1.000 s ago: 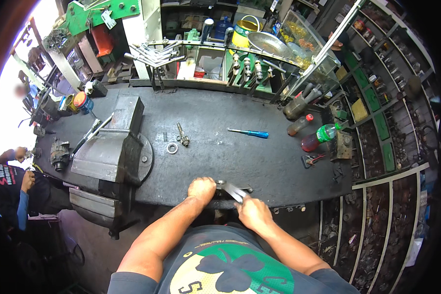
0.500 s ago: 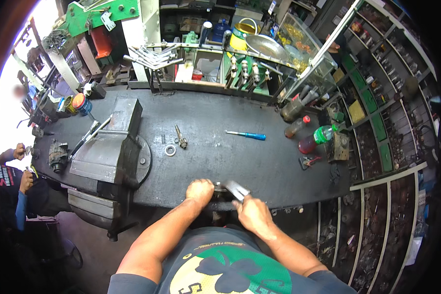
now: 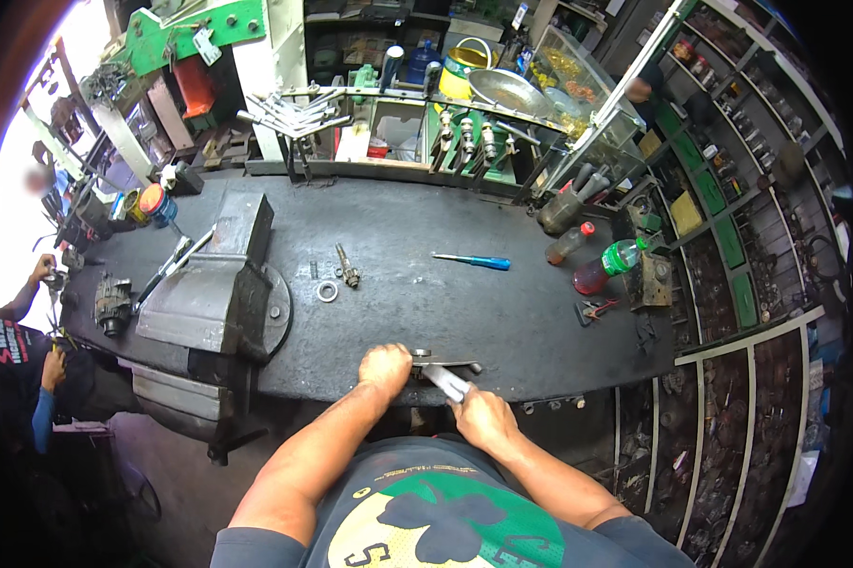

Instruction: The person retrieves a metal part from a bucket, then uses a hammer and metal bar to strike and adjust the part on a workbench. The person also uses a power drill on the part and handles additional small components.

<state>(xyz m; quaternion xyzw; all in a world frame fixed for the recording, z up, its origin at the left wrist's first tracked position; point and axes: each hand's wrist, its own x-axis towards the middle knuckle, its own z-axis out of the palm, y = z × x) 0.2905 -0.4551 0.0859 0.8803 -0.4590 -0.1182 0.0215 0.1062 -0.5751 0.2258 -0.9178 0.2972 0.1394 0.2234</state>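
Fabric of your dark T-shirt with its green-and-yellow clover print (image 3: 445,516) lies nearest. Above it, your right hand (image 3: 484,418) is curled firmly around a flat, silvery metal tool (image 3: 448,383), which slants up and left to a grey metal part with a thin bar jutting rightward (image 3: 453,363). Your left hand (image 3: 386,367) is closed in a fist on that part's left end, fingertips hidden. The part sits at the near edge of the black-topped workbench (image 3: 389,317); you cannot tell whether it touches the surface. Left of your hands stands a big grey steel vise (image 3: 199,293). Farther in lie a pale metal ring (image 3: 327,299), a small coil spring (image 3: 314,269), a toothed metal shaft (image 3: 349,268) and a blue-handled screwdriver (image 3: 488,263). Two red-liquid plastic bottles (image 3: 593,276) stand to the right. Beyond the bench is a yellow pail (image 3: 456,76).
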